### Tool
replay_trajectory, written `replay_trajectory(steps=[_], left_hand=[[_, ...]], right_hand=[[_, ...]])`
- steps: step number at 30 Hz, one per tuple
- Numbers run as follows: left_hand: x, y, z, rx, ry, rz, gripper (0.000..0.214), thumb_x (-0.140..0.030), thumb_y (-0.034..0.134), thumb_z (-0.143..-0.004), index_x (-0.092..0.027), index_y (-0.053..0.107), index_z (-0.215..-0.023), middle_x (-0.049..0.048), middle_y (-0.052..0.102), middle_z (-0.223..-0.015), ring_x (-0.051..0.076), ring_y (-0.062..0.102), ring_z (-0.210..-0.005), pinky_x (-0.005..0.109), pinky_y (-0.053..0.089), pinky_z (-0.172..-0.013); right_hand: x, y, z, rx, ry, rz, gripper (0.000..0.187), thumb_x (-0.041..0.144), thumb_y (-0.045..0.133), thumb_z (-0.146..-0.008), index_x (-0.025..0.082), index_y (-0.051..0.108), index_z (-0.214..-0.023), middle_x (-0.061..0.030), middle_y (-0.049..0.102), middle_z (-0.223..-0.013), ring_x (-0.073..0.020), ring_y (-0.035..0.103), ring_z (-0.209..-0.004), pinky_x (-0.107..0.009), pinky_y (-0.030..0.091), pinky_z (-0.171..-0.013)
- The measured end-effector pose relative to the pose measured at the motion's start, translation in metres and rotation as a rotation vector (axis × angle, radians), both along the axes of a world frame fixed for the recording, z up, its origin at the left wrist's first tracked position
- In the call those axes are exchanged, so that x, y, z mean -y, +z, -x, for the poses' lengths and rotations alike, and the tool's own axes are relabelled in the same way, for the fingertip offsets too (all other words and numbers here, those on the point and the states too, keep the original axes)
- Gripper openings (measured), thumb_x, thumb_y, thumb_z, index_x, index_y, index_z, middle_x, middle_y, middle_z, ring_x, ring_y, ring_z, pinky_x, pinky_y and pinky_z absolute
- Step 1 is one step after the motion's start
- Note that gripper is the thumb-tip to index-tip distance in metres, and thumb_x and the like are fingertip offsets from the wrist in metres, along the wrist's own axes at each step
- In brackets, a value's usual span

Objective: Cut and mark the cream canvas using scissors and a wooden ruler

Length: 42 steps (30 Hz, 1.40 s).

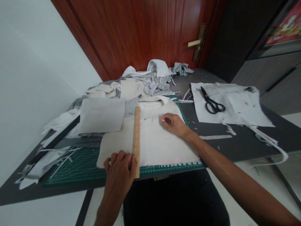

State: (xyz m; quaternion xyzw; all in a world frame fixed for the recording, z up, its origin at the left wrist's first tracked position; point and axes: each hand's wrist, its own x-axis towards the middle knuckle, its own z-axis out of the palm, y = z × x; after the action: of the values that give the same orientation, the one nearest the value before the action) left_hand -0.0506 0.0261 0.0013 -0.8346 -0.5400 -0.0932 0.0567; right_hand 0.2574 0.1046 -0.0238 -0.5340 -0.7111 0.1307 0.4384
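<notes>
A wooden ruler lies upright in view, along the left part of a cream fabric piece. My left hand is at the ruler's near end, its fingers curled on a beige fabric piece and its thumb against the ruler. Over the cream fabric, my right hand has its fingers pinched together. A small pinkish spot shows at those fingertips; I cannot make out what it is. Beneath the fabric pieces is a green cutting mat.
Black scissors lie on a white cloth at the right. A folded grey fabric stack is left of the ruler. Crumpled fabric scraps are heaped at the back, before a wooden door. A fabric strip lies right.
</notes>
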Motion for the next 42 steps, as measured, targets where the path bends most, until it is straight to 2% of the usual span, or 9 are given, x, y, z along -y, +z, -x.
replay_trajectory(steps=[12,14,16,20,26,29,32,37,42], left_hand=[[-0.011,-0.006,0.009,0.024,-0.124,-0.045,0.033,-0.032,0.043,-0.104,-0.023,0.065,-0.081,0.0071,0.064,-0.089,0.031,0.058,-0.095,0.057,0.037,-0.097],[-0.014,-0.007,0.012,0.062,-0.148,-0.068,0.027,-0.032,0.044,-0.103,-0.022,0.064,-0.087,0.0085,0.065,-0.093,0.032,0.059,-0.097,0.056,0.040,-0.097],[-0.021,-0.008,0.015,0.128,-0.229,-0.063,0.022,-0.032,0.045,-0.103,-0.019,0.063,-0.104,0.0124,0.068,-0.112,0.033,0.060,-0.111,0.054,0.042,-0.100],[-0.043,-0.004,0.022,0.165,-0.469,0.086,0.038,-0.031,0.044,-0.106,-0.020,0.051,-0.141,0.0138,0.053,-0.153,0.029,0.046,-0.145,0.049,0.038,-0.117],[-0.083,0.028,0.023,0.073,-0.587,0.363,0.053,-0.041,0.064,-0.097,-0.021,0.050,-0.145,0.0138,0.053,-0.151,0.031,0.048,-0.142,0.049,0.040,-0.119],[-0.100,0.037,0.018,-0.010,-0.650,0.367,0.075,-0.052,0.075,-0.089,-0.018,0.046,-0.149,0.0176,0.045,-0.159,0.034,0.040,-0.150,0.051,0.036,-0.123],[-0.112,0.035,0.016,-0.069,-0.710,0.345,0.079,-0.062,0.077,-0.084,-0.016,0.051,-0.143,0.0195,0.035,-0.167,0.036,0.028,-0.158,0.052,0.030,-0.127],[-0.121,0.023,0.018,-0.055,-0.761,0.300,0.088,-0.078,0.067,-0.083,-0.016,0.052,-0.144,0.0201,0.038,-0.167,0.035,0.034,-0.156,0.050,0.035,-0.123],[-0.122,0.013,0.023,0.032,-0.789,0.247,0.091,-0.080,0.063,-0.084,-0.018,0.050,-0.149,0.0187,0.040,-0.166,0.035,0.036,-0.154,0.050,0.035,-0.123]], right_hand=[[0.002,0.002,-0.001,-0.041,-0.011,0.020,0.018,0.026,0.054,-0.091,0.016,0.067,-0.085,-0.0012,0.064,-0.073,-0.0121,0.051,-0.062,-0.025,0.038,-0.062],[0.003,0.003,-0.002,-0.057,-0.024,0.028,0.019,0.029,0.054,-0.091,0.015,0.068,-0.086,-0.0010,0.064,-0.073,-0.0119,0.051,-0.061,-0.025,0.038,-0.061],[0.003,0.003,-0.003,-0.071,-0.043,0.044,0.022,0.032,0.056,-0.092,0.015,0.069,-0.087,-0.0011,0.065,-0.073,-0.0120,0.051,-0.061,-0.025,0.038,-0.061],[0.004,0.003,-0.004,-0.096,-0.074,0.080,0.025,0.037,0.058,-0.093,0.016,0.069,-0.087,-0.0015,0.066,-0.073,-0.0126,0.053,-0.063,-0.025,0.039,-0.062],[0.005,0.005,-0.001,-0.092,-0.106,0.104,0.023,0.037,0.062,-0.094,0.017,0.069,-0.085,0.0011,0.064,-0.069,-0.0116,0.052,-0.060,-0.024,0.039,-0.061],[0.007,0.005,0.002,-0.003,-0.145,0.103,0.018,0.030,0.061,-0.095,0.016,0.069,-0.087,0.0001,0.066,-0.072,-0.0124,0.054,-0.062,-0.025,0.040,-0.063],[0.009,0.006,0.007,0.159,-0.208,0.109,0.017,0.028,0.059,-0.099,0.016,0.067,-0.089,-0.0042,0.070,-0.080,-0.0148,0.060,-0.069,-0.026,0.042,-0.068],[0.011,0.012,0.015,0.502,-0.314,0.195,0.020,0.024,0.053,-0.103,0.014,0.067,-0.094,-0.0112,0.073,-0.094,-0.0187,0.064,-0.081,-0.029,0.043,-0.077],[0.018,0.021,0.022,0.571,-0.346,0.274,0.022,0.019,0.053,-0.101,0.014,0.069,-0.088,-0.0134,0.075,-0.089,-0.0214,0.067,-0.081,-0.031,0.043,-0.076]])
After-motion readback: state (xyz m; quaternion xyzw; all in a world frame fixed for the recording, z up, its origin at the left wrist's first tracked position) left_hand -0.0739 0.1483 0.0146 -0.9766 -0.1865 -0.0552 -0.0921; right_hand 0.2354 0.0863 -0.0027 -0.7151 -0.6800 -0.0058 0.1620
